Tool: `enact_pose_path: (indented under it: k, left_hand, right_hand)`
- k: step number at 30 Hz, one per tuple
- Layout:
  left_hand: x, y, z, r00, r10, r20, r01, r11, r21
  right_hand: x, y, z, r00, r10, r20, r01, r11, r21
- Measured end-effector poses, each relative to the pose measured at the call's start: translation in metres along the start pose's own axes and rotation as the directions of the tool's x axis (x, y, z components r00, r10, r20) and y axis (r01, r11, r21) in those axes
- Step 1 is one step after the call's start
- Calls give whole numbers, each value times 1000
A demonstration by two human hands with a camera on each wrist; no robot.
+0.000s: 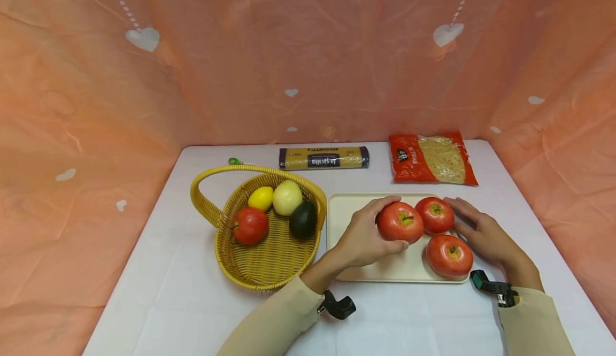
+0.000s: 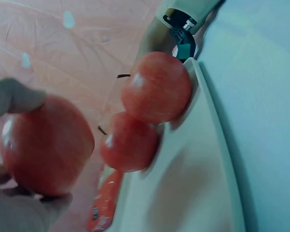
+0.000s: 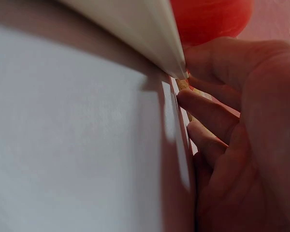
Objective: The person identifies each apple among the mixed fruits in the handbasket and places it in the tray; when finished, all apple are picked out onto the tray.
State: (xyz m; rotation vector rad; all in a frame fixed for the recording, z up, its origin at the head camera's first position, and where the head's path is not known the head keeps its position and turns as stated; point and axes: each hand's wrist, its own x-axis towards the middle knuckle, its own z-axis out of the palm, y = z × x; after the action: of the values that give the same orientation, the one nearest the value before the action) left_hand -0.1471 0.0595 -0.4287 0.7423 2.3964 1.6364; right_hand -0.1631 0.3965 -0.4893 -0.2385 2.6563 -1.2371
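My left hand (image 1: 363,235) grips a red apple (image 1: 400,222), thumb on the near side and fingers round the far side. In the left wrist view the held apple (image 2: 48,145) is raised above the cream tray (image 2: 188,193), apart from two others. These two red apples, one farther back (image 1: 434,215) and one nearer (image 1: 449,255), sit at the tray's right end. My right hand (image 1: 491,238) holds the tray's right edge. In the right wrist view its thumb is behind the rim (image 3: 150,43), with the other fingers (image 3: 208,113) below it.
Left of the tray stands a yellow wicker basket (image 1: 262,273) with a red fruit (image 1: 251,226), lemon (image 1: 261,199), pale round fruit (image 1: 287,198) and dark avocado (image 1: 303,220). Behind lie a spaghetti pack (image 1: 324,158), a red pasta bag (image 1: 433,158) and a small green thing (image 1: 235,161).
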Motion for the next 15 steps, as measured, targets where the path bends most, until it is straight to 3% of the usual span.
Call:
enact_pose_path:
  k: [8,15]
  left_hand:
    - [21,-15,12,988,-126,-84,129,991,32]
    - [35,-31,24,979,-171,-115,183,978,100]
  right_hand:
    - [1,1,0,1000,11,5,-11,1000,6]
    - [1,0,-1,1000,14,2,-14,1000,5]
